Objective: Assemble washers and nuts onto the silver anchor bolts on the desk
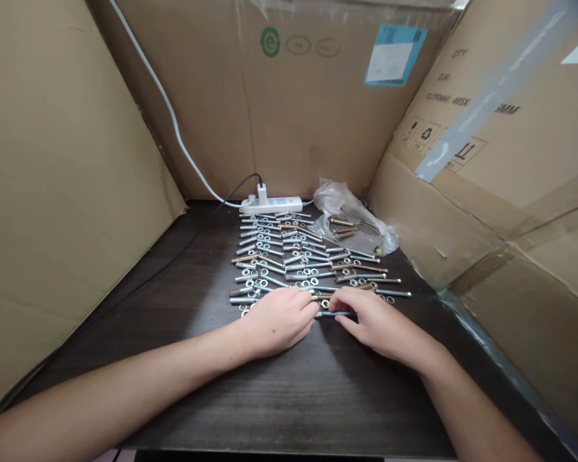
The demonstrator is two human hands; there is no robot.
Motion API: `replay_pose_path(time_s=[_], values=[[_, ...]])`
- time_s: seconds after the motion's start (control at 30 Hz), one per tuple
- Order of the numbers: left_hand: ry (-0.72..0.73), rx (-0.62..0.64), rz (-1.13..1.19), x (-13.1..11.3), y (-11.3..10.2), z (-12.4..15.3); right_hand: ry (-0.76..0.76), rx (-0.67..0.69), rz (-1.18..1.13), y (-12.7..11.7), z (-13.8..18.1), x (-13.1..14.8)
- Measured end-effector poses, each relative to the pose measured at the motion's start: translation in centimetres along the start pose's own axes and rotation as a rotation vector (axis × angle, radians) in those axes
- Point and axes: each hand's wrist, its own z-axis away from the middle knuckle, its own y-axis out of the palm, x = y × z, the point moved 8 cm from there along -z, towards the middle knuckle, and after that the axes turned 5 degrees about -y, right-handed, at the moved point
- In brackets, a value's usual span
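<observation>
Rows of metal bolts (pixel 289 256) with washers (pixel 262 281) lie across the middle of a dark wooden table (pixel 279 398). My left hand (pixel 277 321) rests on the table at the near end of the rows, fingers curled and pinched on the left end of one bolt (pixel 334 314). From the right, my right hand (pixel 378 324) pinches the other end of that same bolt. The two hands almost touch over it. A washer (pixel 324 303) lies just behind the fingertips.
A white power strip (pixel 272 204) with a plug and a white cable sits at the back. A clear plastic bag (pixel 351 221) with more hardware lies to its right. Cardboard boxes (pixel 505 167) wall in the table on the left, back and right.
</observation>
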Motion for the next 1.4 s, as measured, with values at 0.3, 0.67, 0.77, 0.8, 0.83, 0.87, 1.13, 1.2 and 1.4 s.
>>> replay_pose_path(time_s=[0.3,0.67,0.77,0.8,0.83,0.87,1.13,1.2,1.4], values=[[0.1,-0.032,0.033,-2.9,-0.2,-0.4,-0.032,-0.042,0.026,0.5,-0.3,0.3],[0.221,0.049,0.127,-5.2,0.7,-2.1,-0.022,-0.148,0.031,-0.7,-0.6,-0.9],[0.217,0.005,0.117,-5.0,-0.1,-1.7,-0.026,-0.161,0.008,-1.0,-0.6,-0.6],[0.217,-0.011,0.108,-5.2,-0.5,-1.3,-0.027,-0.172,0.0,-1.3,-0.5,-0.5],[0.218,-0.025,0.099,-5.6,-0.9,-0.8,-0.028,-0.184,-0.007,-1.5,-0.5,-0.4],[0.23,-0.036,0.098,-6.1,-1.3,-0.1,-0.026,-0.196,-0.013,-1.7,-0.5,-0.3],[0.187,0.035,0.256,-7.7,-1.3,3.6,0.03,-0.225,-0.088,-2.2,-0.4,-0.4],[0.117,0.042,0.268,-6.6,-1.0,3.1,0.054,-0.221,-0.118,-2.1,-0.4,-0.6],[0.09,0.031,0.267,-5.6,-1.0,2.5,0.084,-0.216,-0.135,-2.1,-0.4,-1.1]])
